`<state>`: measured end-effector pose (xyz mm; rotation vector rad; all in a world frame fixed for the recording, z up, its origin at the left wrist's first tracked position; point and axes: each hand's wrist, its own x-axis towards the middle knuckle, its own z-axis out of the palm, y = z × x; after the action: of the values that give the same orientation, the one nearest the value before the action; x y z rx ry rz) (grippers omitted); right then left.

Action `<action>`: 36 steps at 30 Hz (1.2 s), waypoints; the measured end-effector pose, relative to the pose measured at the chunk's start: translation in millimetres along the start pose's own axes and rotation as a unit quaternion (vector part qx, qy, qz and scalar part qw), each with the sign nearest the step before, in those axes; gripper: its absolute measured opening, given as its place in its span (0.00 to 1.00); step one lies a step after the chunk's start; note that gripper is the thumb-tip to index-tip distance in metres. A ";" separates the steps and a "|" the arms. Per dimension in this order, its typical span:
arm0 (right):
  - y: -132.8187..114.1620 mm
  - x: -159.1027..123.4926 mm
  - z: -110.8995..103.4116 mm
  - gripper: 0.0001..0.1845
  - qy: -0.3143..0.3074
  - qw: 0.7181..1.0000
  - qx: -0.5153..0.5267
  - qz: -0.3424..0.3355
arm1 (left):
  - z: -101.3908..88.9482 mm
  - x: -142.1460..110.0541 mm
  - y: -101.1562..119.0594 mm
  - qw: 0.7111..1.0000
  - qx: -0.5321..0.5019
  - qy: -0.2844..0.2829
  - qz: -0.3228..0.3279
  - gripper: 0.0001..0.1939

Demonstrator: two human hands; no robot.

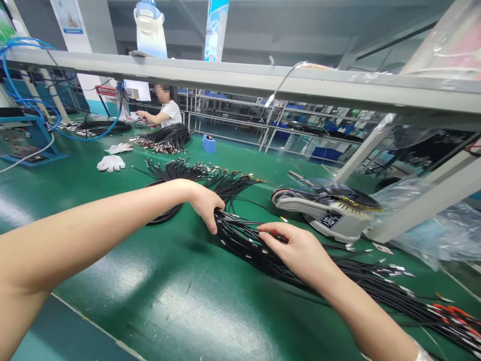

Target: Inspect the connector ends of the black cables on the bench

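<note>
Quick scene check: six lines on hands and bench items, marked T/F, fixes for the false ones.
1. The left hand grips the black cable bundle. True.
2. Both of those working hands are gloved. False: both are bare.
3. White gloves lie on the green table. True.
4. The small blue holder stands on the green table. True.
5. The right hand is at the small blue holder. False: it is at the black cable bundle.
6. The white jug stands on the green table. False: it is up at the shelf.
</note>
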<state>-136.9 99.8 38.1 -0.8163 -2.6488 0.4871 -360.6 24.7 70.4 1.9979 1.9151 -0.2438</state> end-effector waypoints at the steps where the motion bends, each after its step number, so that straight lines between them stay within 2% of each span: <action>1: -1.2 -1.9 0.8 0.11 0.002 1.000 -0.013 -0.005 | 0.9 -1.5 1.0 1.000 0.010 0.019 0.004 0.14; 6: -10.5 -14.3 8.1 0.12 0.041 0.994 -0.093 -0.051 | 3.9 -6.3 1.9 0.995 0.022 0.092 0.015 0.11; 7: -12.0 -15.6 9.0 0.13 0.047 0.992 -0.097 -0.058 | 5.6 -7.7 1.8 0.993 0.022 0.114 0.006 0.12; 9: -14.3 -15.7 8.6 0.14 0.054 0.993 -0.093 -0.055 | 12.4 -11.4 2.2 0.980 0.019 0.192 -0.047 0.16; 12: -17.2 -11.9 2.2 0.14 0.050 0.995 -0.078 -0.025 | 33.2 -17.0 5.5 0.937 -0.006 0.313 -0.157 0.19; 14: -19.4 -9.4 -4.2 0.13 0.032 0.997 -0.074 -0.014 | 52.4 -18.1 9.7 0.916 -0.038 0.352 -0.187 0.23; 19: -22.2 -9.1 -10.7 0.13 -0.015 0.997 -0.066 -0.027 | 94.7 -9.2 22.1 0.888 -0.135 0.421 -0.126 0.17; 22: -21.0 -12.9 -1.8 0.12 -0.013 0.997 -0.070 -0.024 | 107.2 -3.9 24.0 0.876 -0.178 0.441 -0.085 0.12; 25: -18.5 -17.4 12.5 0.11 0.037 0.990 -0.131 -0.043 | 115.1 -1.6 22.7 0.868 -0.205 0.447 -0.066 0.10; 30: -14.4 -17.4 22.9 0.11 0.100 0.969 -0.194 -0.115 | 125.2 -0.8 26.0 0.881 -0.225 0.415 -0.024 0.09; 33: -14.4 -14.1 18.9 0.11 0.092 0.963 -0.219 -0.126 | 126.1 -3.6 28.7 0.890 -0.220 0.399 -0.008 0.10; 36: -11.5 -17.2 16.8 0.11 0.048 0.961 -0.232 -0.140 | 124.6 -11.6 27.9 0.909 -0.202 0.365 0.009 0.12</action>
<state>-135.7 77.0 24.4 -0.5476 -2.7574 -0.2509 -318.5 -32.9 -36.0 1.9483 2.0980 0.9636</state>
